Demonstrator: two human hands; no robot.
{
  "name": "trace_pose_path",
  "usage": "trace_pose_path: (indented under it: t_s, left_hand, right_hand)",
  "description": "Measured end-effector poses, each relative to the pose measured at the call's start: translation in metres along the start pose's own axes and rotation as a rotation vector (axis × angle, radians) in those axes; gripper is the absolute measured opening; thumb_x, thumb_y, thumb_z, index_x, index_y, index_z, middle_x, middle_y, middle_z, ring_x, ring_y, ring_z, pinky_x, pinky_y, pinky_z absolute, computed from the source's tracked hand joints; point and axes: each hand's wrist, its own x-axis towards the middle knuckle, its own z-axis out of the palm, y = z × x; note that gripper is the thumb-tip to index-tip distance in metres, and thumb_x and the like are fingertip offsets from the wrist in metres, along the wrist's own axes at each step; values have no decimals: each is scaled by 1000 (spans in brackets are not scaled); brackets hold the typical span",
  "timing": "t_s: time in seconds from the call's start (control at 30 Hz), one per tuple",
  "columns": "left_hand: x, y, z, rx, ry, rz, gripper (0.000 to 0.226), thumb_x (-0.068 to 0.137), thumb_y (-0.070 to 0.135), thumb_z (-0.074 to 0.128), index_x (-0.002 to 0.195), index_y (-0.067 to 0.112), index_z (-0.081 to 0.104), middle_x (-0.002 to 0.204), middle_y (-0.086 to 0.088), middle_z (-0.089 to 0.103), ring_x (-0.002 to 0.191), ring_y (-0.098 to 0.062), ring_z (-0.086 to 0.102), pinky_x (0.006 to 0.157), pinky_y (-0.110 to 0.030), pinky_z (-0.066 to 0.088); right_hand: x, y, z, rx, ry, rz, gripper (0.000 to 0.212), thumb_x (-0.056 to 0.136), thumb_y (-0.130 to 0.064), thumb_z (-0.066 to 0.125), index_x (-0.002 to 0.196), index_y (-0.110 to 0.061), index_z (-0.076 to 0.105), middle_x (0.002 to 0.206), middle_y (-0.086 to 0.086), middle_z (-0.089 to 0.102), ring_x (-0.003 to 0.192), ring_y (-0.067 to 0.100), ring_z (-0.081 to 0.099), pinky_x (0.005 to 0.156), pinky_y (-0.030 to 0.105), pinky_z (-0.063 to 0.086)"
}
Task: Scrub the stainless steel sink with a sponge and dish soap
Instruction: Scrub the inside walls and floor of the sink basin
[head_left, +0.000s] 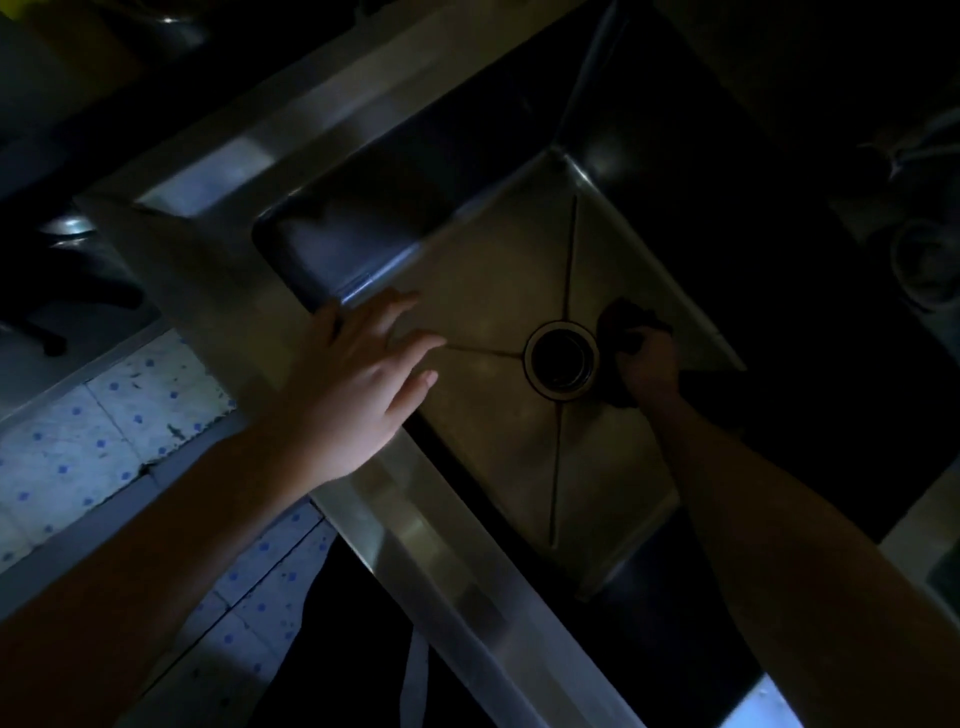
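The stainless steel sink (483, 291) fills the middle of the dim view, with creases running to a round drain (562, 359). My right hand (649, 364) is down in the basin just right of the drain, closed on a dark sponge (626, 319) pressed against the basin floor. My left hand (358, 384) rests flat on the sink's near-left rim, fingers spread and reaching over the edge, holding nothing. No soap bottle shows.
The steel counter rim (447, 561) runs diagonally along the sink's near side. Blue-dotted floor tiles (93, 441) lie at lower left. A round glassy object (927, 265) sits in shadow at the right edge. The far right of the basin is in deep shadow.
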Motion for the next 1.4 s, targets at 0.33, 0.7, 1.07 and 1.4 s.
trace_pose_path:
  t_s: [0.33, 0.7, 1.07, 1.4]
  left_hand:
    - [63, -50, -12, 59, 10, 72, 33, 90, 32, 48, 117, 17, 59, 138, -18, 46, 131, -33, 40, 101, -61, 32]
    - [120, -73, -15, 103, 3, 64, 47, 86, 24, 60, 131, 17, 48, 151, -26, 23, 139, -46, 20, 107, -61, 26]
    - [153, -70, -24, 148, -45, 51, 51, 86, 34, 52, 133, 18, 44, 148, -22, 32, 135, -40, 31, 102, -60, 32]
    - [153, -65, -30, 153, -83, 43, 47, 88, 42, 42, 127, 18, 50, 150, -20, 30, 135, -40, 31, 106, -59, 28]
  right_hand:
    - [54, -77, -3, 71, 90, 7, 35, 91, -4, 52, 126, -1, 56, 130, 21, 57, 122, 34, 52, 100, 35, 40]
    - [43, -117, 35, -162, -120, -303, 48, 87, -8, 52, 133, -21, 52, 151, 4, 36, 131, 34, 38, 104, 37, 36]
    - [58, -82, 19, -200, -128, -378, 36, 86, -9, 56, 121, -16, 62, 144, 5, 47, 130, 28, 44, 105, 36, 40]
    - [50, -158, 62, -217, -199, -406, 40, 95, -18, 44, 133, -27, 52, 146, 5, 43, 132, 27, 40, 106, 34, 36]
